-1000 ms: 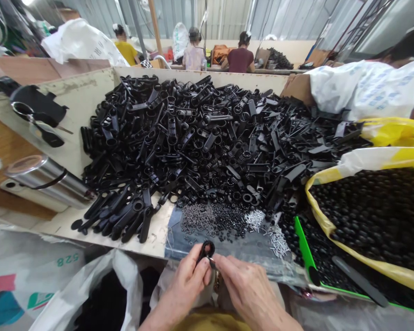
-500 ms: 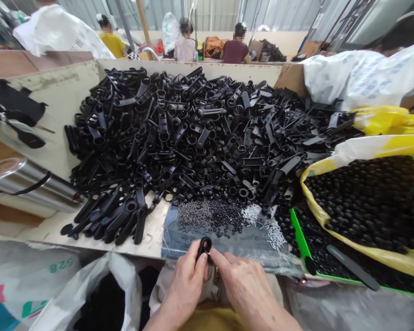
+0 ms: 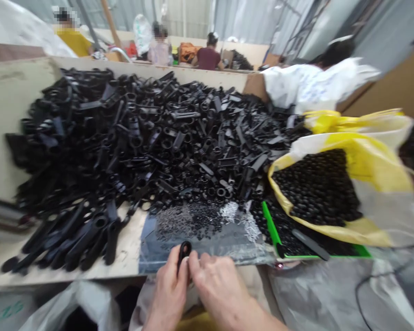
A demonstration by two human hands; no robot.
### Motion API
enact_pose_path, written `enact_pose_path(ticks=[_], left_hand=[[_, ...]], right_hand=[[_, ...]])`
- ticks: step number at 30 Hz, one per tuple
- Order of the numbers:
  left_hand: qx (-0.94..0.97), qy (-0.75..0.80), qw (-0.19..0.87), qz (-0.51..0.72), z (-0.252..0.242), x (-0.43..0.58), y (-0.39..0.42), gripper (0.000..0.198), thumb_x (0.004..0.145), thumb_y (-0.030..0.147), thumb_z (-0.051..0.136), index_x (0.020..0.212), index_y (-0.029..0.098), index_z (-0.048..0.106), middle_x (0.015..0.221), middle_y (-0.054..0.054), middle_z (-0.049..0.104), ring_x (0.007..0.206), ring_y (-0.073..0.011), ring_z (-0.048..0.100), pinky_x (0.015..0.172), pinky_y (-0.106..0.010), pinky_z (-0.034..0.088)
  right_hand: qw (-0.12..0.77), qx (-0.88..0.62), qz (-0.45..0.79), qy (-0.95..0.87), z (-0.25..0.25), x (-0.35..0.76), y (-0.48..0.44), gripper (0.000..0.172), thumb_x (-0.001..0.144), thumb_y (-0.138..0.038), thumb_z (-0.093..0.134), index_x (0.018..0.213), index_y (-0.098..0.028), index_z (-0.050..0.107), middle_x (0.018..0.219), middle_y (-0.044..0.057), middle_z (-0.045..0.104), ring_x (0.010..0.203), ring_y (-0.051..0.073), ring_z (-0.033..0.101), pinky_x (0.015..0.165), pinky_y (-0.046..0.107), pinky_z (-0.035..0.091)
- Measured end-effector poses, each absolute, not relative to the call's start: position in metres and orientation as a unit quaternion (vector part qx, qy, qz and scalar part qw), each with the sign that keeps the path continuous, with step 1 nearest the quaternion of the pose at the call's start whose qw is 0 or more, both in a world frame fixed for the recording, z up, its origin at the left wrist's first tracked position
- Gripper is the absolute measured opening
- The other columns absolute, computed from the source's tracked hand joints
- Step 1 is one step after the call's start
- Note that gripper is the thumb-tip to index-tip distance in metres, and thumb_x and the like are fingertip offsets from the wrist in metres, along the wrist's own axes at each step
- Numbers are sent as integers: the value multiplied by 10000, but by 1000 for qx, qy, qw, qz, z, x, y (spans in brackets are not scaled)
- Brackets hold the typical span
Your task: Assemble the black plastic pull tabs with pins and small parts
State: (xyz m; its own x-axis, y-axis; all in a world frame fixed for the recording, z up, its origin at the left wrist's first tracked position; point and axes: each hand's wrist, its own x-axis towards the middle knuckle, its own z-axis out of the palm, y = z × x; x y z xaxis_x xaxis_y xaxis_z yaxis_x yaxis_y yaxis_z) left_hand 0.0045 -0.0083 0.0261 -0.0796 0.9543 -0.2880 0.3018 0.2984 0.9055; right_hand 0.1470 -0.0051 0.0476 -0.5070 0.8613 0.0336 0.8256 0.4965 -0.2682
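Note:
My left hand is closed around a black plastic part with a ring-shaped end, which sticks up above the thumb and fingers. Right beside it, my right hand has its fingers pressed together against the part; anything they hold is hidden. Beyond both hands lies a grey-blue sheet. On it are small grey pieces, small black pieces and silvery pins.
A large heap of black plastic parts fills the walled bench. Long black handle-like pieces lie at left. At right, a yellow-white bag of black balls stands by a green tray. Several people work in the background.
The view has turned to the right, so the bench and heap appear further left. Both hands stay together at the black part.

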Motion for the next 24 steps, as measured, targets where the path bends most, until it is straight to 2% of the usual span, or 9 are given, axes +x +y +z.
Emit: enact_pose_path(ticks=[3, 6, 10, 13, 15, 16, 18, 21, 24], left_hand=[[500, 629, 476, 358, 15, -1, -2, 384, 826, 516, 662, 1094, 243, 701, 1096, -110, 807, 1080, -360, 720, 924, -408, 519], [530, 609, 472, 354, 8, -9, 4, 381, 775, 492, 729, 1071, 253, 730, 1090, -88, 816, 1091, -357, 725, 905, -369, 537], [511, 626, 450, 380, 15, -21, 4, 437, 681, 428, 832, 1082, 276, 750, 1055, -46, 819, 1071, -339, 712, 871, -321, 545], [376, 602, 567, 417, 36, -17, 1, 455, 682, 467, 864, 1064, 252, 741, 727, 9, 723, 728, -214, 683, 597, -229, 517], [265, 558, 671, 410, 54, -8, 0, 472, 718, 515, 854, 1062, 219, 724, 548, 85, 525, 422, -67, 427, 425, -155, 337], [221, 533, 708, 407, 62, -2, 0, 473, 727, 517, 853, 1054, 202, 721, 540, 107, 476, 376, -19, 300, 420, -142, 295], [162, 485, 753, 414, 73, 8, 1, 448, 735, 480, 866, 1037, 184, 720, 555, 121, 446, 380, 13, 207, 452, -145, 306], [126, 435, 784, 424, 76, 18, 5, 426, 732, 390, 889, 1064, 185, 720, 589, 98, 481, 431, -20, 310, 486, -178, 335], [124, 410, 799, 422, 66, 20, 10, 487, 709, 336, 902, 1125, 167, 713, 631, 61, 543, 495, -63, 417, 479, -197, 326]], right_hand=[[49, -511, 74, -855, 56, 134, -2, 229, 929, -75, 577, 1145, -109, 643, 864, 163, 758, 698, 257, 725, 525, 323, 527], [12, -522, 95, -848, 68, 138, -3, 113, 910, -111, 617, 1008, -144, 662, 757, 104, 744, 619, 229, 703, 535, 317, 525], [-17, -532, 120, -838, 92, 180, -14, 117, 808, -170, 701, 918, -196, 673, 684, 37, 746, 559, 225, 689, 506, 299, 474], [37, -587, 110, -801, 109, 229, -7, 118, 986, -197, 573, 1004, -246, 679, 752, -12, 767, 624, 180, 708, 552, 257, 439], [92, -611, 82, -782, 113, 259, 9, 119, 1022, -248, 590, 1110, -233, 670, 864, 6, 773, 765, 176, 726, 648, 244, 458], [99, -613, 75, -780, 112, 271, 19, 124, 1025, -218, 587, 1117, -216, 670, 907, 25, 761, 820, 180, 718, 689, 247, 460], [106, -604, 70, -787, 107, 288, 39, 152, 1008, -130, 574, 1083, -200, 686, 965, 52, 720, 892, 184, 682, 737, 249, 452], [131, -580, 92, -799, 94, 296, 61, 228, 946, -29, 573, 986, -208, 710, 986, 41, 659, 864, 156, 626, 722, 228, 427], [197, -560, 139, -793, 84, 293, 76, 182, 909, -59, 624, 851, -206, 714, 949, 15, 626, 776, 126, 582, 681, 217, 407]])
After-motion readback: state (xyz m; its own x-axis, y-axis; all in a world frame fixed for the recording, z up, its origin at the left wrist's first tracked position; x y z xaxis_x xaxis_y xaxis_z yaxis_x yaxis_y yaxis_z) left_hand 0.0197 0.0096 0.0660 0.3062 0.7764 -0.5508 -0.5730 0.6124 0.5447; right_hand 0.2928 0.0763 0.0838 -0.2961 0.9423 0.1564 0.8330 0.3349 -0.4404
